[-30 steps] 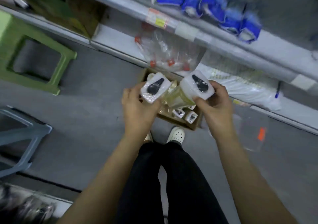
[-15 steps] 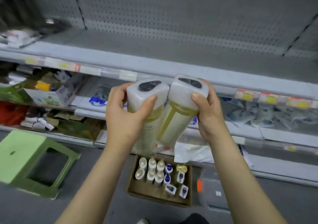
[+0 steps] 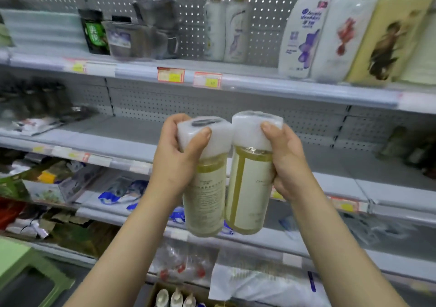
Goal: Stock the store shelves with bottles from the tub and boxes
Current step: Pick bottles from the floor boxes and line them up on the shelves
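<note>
Pale yellow liquid fills both clear bottles I am holding up, side by side, in front of the middle shelf [image 3: 132,139] and above the floor. The left bottle [image 3: 205,193] stands almost straight up and down, with its white wrapped cap on top and its base pointing at the floor. The right bottle [image 3: 250,188] is also upright along its length, but its cap leans a little to the right. Their caps touch and their bodies run close together.

My left hand [image 3: 174,162] grips the left bottle near the top, thumb pressed across the near face of the cap and the other fingers curled round the far side. My right hand [image 3: 290,162] grips the right bottle the same way, thumb on the cap and fingers wrapped round its right side.

At the near bottom edge a cardboard box [image 3: 155,292] is partly in view, and the small bottles [image 3: 175,297] in it stand upright with white tops. On the upper shelf [image 3: 259,82], far right, tall white bottles [image 3: 304,30] stand in a row. A green stool [image 3: 23,266] sits at the near left.
</note>
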{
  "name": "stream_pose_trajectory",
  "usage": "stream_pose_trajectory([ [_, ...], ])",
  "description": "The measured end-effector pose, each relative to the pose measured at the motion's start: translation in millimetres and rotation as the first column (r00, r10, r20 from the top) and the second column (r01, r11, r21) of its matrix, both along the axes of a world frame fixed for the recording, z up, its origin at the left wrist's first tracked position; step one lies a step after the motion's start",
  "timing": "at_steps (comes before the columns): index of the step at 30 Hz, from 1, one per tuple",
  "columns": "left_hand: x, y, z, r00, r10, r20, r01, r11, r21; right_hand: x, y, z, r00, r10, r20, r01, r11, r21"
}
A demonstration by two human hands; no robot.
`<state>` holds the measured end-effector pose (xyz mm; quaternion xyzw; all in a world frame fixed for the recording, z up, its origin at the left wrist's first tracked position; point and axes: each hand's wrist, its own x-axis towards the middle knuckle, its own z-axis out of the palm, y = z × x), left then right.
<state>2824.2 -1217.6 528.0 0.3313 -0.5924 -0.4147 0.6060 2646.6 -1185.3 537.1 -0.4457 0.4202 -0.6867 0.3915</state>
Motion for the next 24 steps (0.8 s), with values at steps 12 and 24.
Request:
stream_pose_trajectory([
  [12,-85.4,11.6,26.6,0.983,-0.057,-0.174,0.061,0.998,0.014,-69.5,17.8,29.7,0.961,-0.205,-0.187,0.191,0.977,-0.092],
  [24,-63.2,-8.1,39.3,0.928,-0.285,-0.240,0.290,0.957,-0.017,-36.0,31.5,42.2,0.926,-0.356,-0.127,0.348,0.934,-0.081],
])
